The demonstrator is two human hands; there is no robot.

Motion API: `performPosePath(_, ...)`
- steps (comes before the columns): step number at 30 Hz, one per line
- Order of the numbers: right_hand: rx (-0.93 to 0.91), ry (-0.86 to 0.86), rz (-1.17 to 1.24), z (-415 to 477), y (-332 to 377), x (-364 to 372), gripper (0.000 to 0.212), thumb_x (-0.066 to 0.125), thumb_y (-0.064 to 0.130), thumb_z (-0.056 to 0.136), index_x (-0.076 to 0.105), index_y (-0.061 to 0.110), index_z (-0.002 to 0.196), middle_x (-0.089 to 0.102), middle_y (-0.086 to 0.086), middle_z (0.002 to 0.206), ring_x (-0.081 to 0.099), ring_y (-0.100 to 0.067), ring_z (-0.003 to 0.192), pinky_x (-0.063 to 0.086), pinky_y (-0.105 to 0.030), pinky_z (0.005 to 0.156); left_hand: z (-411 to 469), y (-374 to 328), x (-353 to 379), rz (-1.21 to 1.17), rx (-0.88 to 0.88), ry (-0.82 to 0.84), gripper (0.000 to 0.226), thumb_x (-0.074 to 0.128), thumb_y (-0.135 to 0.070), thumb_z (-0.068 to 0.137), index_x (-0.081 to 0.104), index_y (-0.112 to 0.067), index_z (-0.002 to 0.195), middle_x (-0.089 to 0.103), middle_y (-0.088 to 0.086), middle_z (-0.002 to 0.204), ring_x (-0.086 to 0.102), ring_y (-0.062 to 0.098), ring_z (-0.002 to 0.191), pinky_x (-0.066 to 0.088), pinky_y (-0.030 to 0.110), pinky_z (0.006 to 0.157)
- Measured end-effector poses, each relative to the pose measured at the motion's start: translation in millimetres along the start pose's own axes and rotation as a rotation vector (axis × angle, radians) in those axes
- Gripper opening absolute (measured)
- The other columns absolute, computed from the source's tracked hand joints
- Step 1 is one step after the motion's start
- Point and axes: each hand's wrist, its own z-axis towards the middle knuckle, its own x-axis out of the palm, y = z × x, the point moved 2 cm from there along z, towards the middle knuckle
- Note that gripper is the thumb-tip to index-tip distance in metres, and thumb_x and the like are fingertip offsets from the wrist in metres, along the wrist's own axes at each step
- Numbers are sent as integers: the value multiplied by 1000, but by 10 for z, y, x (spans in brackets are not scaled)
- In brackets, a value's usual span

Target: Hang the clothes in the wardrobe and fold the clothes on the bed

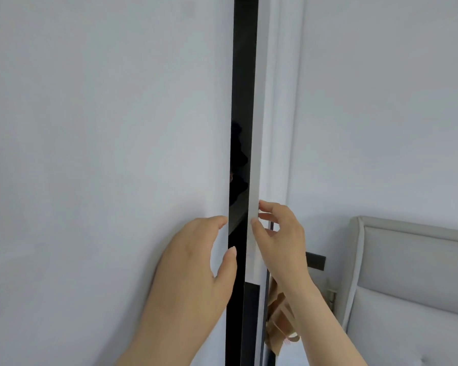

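Two white wardrobe doors fill the view, with a narrow dark gap (239, 128) between them showing dim shapes inside. My left hand (193, 262) lies against the left door (103, 154), its fingertips at the door's edge and its thumb reaching into the gap. My right hand (278, 233) pinches the edge of the right door (255, 167) between thumb and fingers. No clothes show clearly.
A grey padded headboard (407, 273) of the bed stands at the lower right. A brown paper bag (278, 320) sits low between the wardrobe and the headboard, partly behind my right forearm. A pale wall (381, 101) rises on the right.
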Motion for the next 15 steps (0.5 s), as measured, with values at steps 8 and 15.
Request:
performPosePath(8, -11, 265, 65, 9, 23, 256, 49, 48, 3, 93, 51, 32, 134, 52, 19, 117, 49, 8, 114, 46, -8, 87, 18, 11, 25, -4, -13, -34, 40, 57, -29, 87, 54, -33, 128, 50, -25, 120, 46, -4, 118, 31, 12, 101)
performPosePath(15, 8, 311, 73, 15, -20, 323, 55, 48, 6, 92, 46, 31, 141, 47, 22, 121, 44, 12, 115, 44, -7, 86, 12, -4, 1, -60, -33, -52, 39, 58, -28, 88, 55, -33, 126, 51, -28, 119, 46, -6, 117, 35, 14, 102)
